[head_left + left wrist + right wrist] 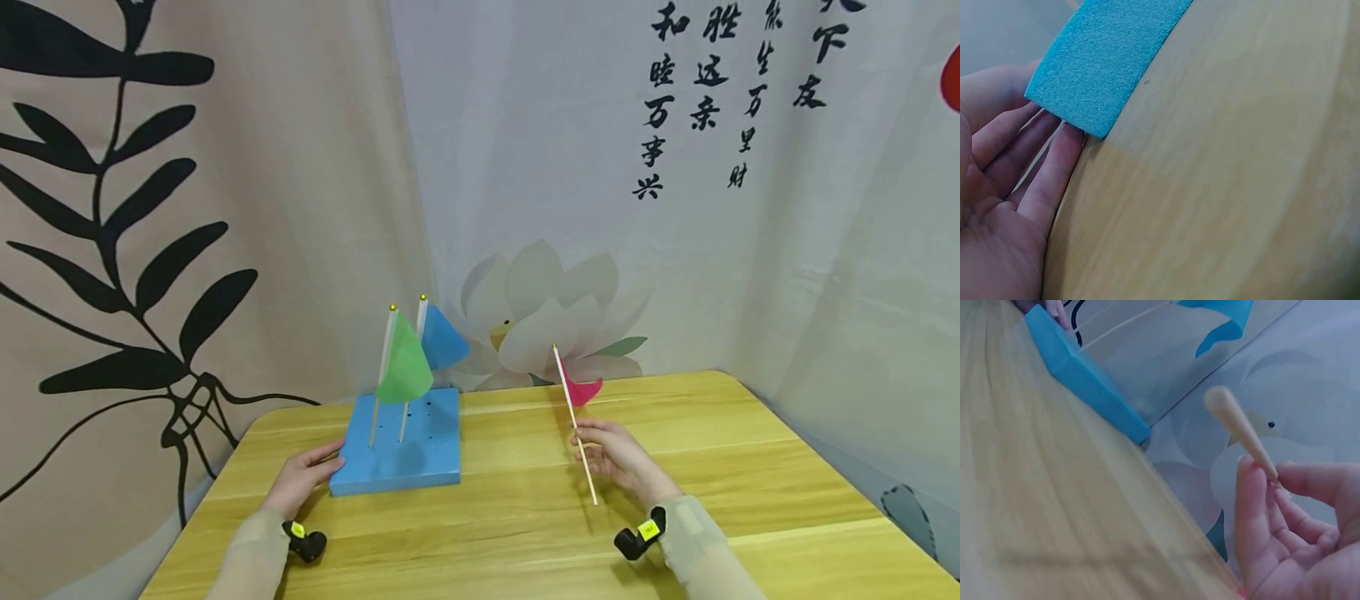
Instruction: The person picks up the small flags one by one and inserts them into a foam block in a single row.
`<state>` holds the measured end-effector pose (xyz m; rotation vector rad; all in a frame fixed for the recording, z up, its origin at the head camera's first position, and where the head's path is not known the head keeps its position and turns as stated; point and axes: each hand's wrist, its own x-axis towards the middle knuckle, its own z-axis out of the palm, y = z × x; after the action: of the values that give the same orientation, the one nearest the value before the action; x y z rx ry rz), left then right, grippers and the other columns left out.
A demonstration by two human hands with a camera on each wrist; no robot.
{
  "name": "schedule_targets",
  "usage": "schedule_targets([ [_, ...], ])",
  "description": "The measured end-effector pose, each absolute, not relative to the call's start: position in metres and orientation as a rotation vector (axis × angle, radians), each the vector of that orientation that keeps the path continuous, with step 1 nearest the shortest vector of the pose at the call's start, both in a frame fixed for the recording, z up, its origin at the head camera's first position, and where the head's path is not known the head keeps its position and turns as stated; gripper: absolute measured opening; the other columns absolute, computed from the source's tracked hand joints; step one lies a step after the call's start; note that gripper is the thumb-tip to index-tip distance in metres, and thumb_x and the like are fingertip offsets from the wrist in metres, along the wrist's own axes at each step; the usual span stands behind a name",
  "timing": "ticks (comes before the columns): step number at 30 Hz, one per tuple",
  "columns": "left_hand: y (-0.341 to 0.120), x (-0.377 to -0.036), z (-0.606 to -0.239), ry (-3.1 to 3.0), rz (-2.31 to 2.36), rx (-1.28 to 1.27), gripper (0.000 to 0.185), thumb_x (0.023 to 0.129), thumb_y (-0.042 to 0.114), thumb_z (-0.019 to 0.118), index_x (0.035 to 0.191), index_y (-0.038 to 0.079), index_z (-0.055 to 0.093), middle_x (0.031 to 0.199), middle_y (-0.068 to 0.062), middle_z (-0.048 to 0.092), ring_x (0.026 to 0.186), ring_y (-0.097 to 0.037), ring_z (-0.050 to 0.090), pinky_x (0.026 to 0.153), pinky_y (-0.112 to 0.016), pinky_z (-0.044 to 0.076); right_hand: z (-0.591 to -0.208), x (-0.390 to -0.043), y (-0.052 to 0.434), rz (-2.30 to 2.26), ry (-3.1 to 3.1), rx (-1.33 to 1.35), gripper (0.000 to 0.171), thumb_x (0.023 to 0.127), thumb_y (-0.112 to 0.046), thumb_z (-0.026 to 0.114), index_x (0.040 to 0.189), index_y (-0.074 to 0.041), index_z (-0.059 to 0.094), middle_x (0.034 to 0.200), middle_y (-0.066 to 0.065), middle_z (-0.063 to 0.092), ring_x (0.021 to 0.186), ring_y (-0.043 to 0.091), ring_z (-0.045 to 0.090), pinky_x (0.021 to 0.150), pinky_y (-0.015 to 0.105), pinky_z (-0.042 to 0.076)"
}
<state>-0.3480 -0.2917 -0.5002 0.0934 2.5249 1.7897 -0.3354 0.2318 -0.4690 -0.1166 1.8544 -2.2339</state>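
My right hand [617, 457] pinches a small pink flag [582, 390] by its thin wooden stick between thumb and fingertips. The stick leans, with its yellow-tipped top up and its bare lower end over the table; in the right wrist view that end of the stick [1232, 415] points towards the camera. At the left, a blue foam block [420, 467] with small holes lies on the table. A green flag [405, 367] and a blue flag [444, 340] stand upright in it. My left hand [302, 477] touches the block's left side with its fingers nearly straight.
The wooden table [510, 533] ends at a back edge just behind the block. A printed curtain [315, 208] hangs beyond it, with plant, lotus and lettering designs. Each wrist wears a small black camera [306, 543].
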Motion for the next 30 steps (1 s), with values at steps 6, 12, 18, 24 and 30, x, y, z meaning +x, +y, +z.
schedule_targets([
  [6, -0.290, -0.348, -0.498, 2.517, 1.791, 0.079, 0.060, 0.095, 0.031, 0.064, 0.145, 0.004, 0.045, 0.149, -0.019, 0.039, 0.128, -0.034, 0.047, 0.105, -0.044, 0.042, -0.455, -0.333, 0.226, -2.300, 1.862, -0.167, 0.014, 0.100, -0.010, 0.052, 0.111, -0.013, 0.061, 0.090, 0.002, 0.060, 0.071, 0.015, 0.063, 0.061, 0.025, 0.056],
  [12, -0.289, -0.347, -0.498, 2.527, 1.780, 0.081, 0.059, 0.096, 0.030, 0.063, 0.145, 0.003, 0.045, 0.148, -0.019, 0.040, 0.128, -0.034, 0.048, 0.105, -0.045, 0.042, -0.437, -0.328, 0.220, -2.376, 1.893, -0.190, 0.017, 0.100, -0.011, 0.053, 0.116, -0.010, 0.056, 0.091, 0.005, 0.061, 0.072, 0.018, 0.064, 0.058, 0.027, 0.056],
  [18, -0.290, -0.348, -0.500, 2.525, 1.789, 0.081, 0.061, 0.095, 0.031, 0.064, 0.145, 0.003, 0.045, 0.148, -0.020, 0.039, 0.128, -0.034, 0.048, 0.105, -0.046, 0.041, -0.422, -0.323, 0.209, -2.487, 1.964, -0.218, 0.020, 0.099, -0.010, 0.055, 0.118, -0.008, 0.054, 0.092, 0.007, 0.062, 0.075, 0.023, 0.065, 0.057, 0.030, 0.057],
  [24, -0.291, -0.348, -0.501, 2.517, 1.794, 0.108, 0.061, 0.096, 0.031, 0.063, 0.146, 0.002, 0.043, 0.149, -0.021, 0.038, 0.128, -0.036, 0.047, 0.106, -0.046, 0.041, -0.409, -0.327, 0.193, -2.553, 2.053, -0.255, 0.024, 0.097, -0.009, 0.059, 0.121, -0.004, 0.054, 0.093, 0.011, 0.063, 0.078, 0.028, 0.067, 0.059, 0.033, 0.059],
  [30, -0.293, -0.349, -0.502, 2.505, 1.796, 0.105, 0.061, 0.095, 0.032, 0.064, 0.146, 0.003, 0.043, 0.149, -0.020, 0.038, 0.129, -0.035, 0.047, 0.107, -0.048, 0.039, -0.397, -0.332, 0.178, -2.588, 2.079, -0.315, 0.024, 0.095, -0.008, 0.061, 0.119, -0.005, 0.057, 0.093, 0.012, 0.065, 0.079, 0.030, 0.067, 0.059, 0.037, 0.060],
])
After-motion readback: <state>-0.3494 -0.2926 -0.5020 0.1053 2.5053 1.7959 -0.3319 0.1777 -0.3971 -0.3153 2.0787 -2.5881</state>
